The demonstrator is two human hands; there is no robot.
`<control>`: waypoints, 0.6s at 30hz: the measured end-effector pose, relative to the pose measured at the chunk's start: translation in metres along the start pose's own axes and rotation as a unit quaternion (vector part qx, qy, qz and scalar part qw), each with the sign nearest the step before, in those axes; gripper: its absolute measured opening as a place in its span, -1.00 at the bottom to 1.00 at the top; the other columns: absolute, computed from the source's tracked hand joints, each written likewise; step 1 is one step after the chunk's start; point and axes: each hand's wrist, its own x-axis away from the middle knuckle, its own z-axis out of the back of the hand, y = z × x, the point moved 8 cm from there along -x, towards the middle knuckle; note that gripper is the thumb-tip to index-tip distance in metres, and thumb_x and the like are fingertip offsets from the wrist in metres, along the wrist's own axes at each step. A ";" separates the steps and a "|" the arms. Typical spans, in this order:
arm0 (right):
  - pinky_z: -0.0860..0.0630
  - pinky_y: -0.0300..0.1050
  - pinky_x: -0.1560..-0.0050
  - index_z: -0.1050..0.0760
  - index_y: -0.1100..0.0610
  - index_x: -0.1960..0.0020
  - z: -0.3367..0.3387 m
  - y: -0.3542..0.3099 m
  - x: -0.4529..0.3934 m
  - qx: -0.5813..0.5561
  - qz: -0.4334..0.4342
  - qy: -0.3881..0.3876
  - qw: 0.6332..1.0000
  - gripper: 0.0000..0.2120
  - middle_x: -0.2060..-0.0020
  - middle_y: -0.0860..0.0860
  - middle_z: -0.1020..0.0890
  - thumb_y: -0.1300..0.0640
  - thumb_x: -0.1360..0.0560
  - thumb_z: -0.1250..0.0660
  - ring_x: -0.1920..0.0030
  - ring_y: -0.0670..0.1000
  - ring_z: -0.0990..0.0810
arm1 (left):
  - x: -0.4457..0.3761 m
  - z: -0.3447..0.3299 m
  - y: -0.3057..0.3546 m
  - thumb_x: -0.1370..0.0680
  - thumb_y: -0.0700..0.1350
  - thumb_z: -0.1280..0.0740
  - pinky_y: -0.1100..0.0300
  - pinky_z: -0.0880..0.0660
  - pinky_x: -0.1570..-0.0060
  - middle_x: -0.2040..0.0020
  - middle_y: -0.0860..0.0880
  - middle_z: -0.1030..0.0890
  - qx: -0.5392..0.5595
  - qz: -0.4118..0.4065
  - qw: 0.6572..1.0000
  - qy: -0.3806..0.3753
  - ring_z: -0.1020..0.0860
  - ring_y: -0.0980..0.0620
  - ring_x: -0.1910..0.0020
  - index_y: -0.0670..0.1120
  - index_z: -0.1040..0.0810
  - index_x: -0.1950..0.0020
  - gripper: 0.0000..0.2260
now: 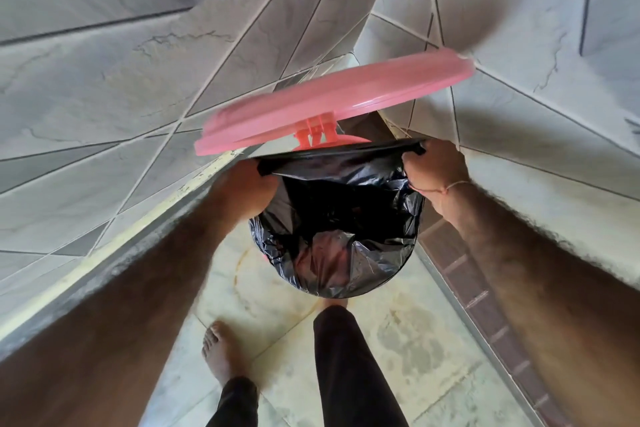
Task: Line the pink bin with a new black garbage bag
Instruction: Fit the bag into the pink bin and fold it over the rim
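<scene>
The pink bin stands in a tiled corner, its round lid [332, 97] tipped up and open on a pink hinge [317, 137]. A black garbage bag [339, 239] fills the bin and hides its body; the bag's mouth is stretched across the far rim. My left hand [254, 189] grips the bag's edge at the left of the rim. My right hand [434, 177] pinches the bag's edge at the right of the rim. My right foot is at the bin's base, largely hidden by the bag and my trouser leg.
Grey tiled walls [138, 80] close in on the left, back and right. The floor [398, 340] is pale stained tile. My bare left foot [221, 350] stands in front of the bin. A brown tiled strip [485, 305] runs along the right wall's base.
</scene>
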 end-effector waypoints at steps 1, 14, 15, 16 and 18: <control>-0.55 -0.10 0.06 -0.61 0.19 -0.05 -0.005 -0.012 0.000 -0.024 0.012 0.000 1.000 -0.72 0.06 0.16 -0.70 0.14 -0.40 -0.27 0.01 0.18 -0.64 | -0.003 -0.001 0.005 -0.49 0.00 -0.19 0.08 -0.47 0.20 0.04 -0.25 -0.65 0.037 0.003 0.999 0.017 -0.62 -0.24 0.05 -0.12 -0.56 -0.08 -0.71; -0.13 -0.06 0.28 -0.19 0.19 0.50 -0.033 0.005 -0.025 -0.046 0.076 -0.056 0.994 -0.42 0.54 0.04 -0.27 -0.08 -0.61 -0.12 0.47 0.05 -0.26 | -0.009 -0.025 -0.011 -0.64 0.08 -0.06 0.03 -0.41 0.09 0.16 -0.23 -0.57 0.188 0.086 0.978 0.025 -0.53 -0.17 0.16 -0.25 -0.54 0.01 -0.56; -0.13 -0.05 0.28 -0.25 0.25 0.48 -0.034 0.013 -0.026 -0.060 0.065 -0.054 0.995 -0.42 0.54 0.05 -0.27 -0.09 -0.60 -0.13 0.49 0.03 -0.24 | -0.009 -0.028 -0.016 -0.62 0.15 -0.06 0.03 -0.43 0.06 0.20 -0.17 -0.56 0.212 0.098 0.972 0.016 -0.52 -0.13 0.20 -0.25 -0.56 0.03 -0.50; -0.15 -0.05 0.29 -0.32 0.32 0.42 -0.033 0.020 -0.025 -0.078 0.050 -0.051 0.994 -0.41 0.51 0.08 -0.31 -0.10 -0.60 -0.15 0.48 0.03 -0.24 | -0.011 -0.032 -0.021 -0.59 0.21 -0.07 0.00 -0.47 0.00 0.21 -0.14 -0.56 0.232 0.107 0.967 0.007 -0.53 -0.12 0.19 -0.22 -0.58 0.03 -0.47; -0.22 -0.06 0.29 -0.41 0.38 0.34 -0.032 0.038 -0.019 -0.134 -0.014 -0.043 0.990 -0.42 0.43 0.15 -0.40 -0.12 -0.57 -0.21 0.41 0.07 -0.32 | -0.011 -0.035 -0.026 -0.55 0.26 -0.09 -0.07 -0.51 -0.10 0.16 -0.14 -0.59 0.253 0.115 0.961 -0.011 -0.57 -0.14 0.12 -0.17 -0.60 0.02 -0.47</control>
